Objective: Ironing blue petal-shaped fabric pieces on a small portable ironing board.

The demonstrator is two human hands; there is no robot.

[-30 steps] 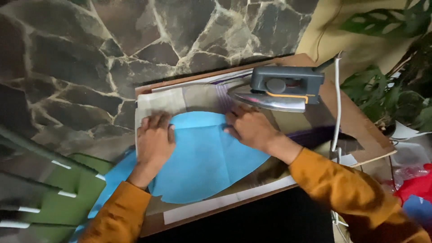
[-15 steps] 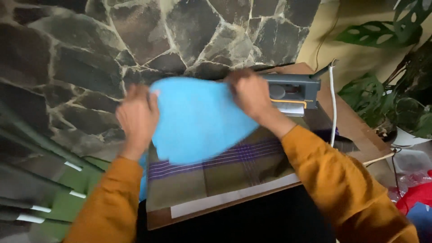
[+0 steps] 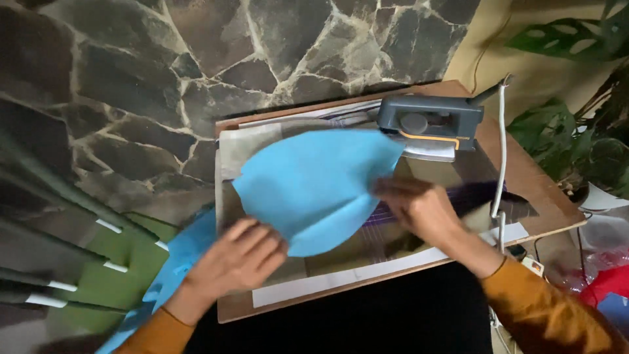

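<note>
A gray iron [image 3: 429,124] sits at the far side of a brown wooden board [image 3: 524,177]. Its white cord [image 3: 501,151] runs down the right side of the board. A striped cloth [image 3: 432,216] covers the middle of the board. A long white strip [image 3: 367,274] lies near the front edge. Behind is a wall of dark stones [image 3: 164,65]. Green plant leaves [image 3: 576,137] show at the right. Green slats [image 3: 98,275] are at the left.
</note>
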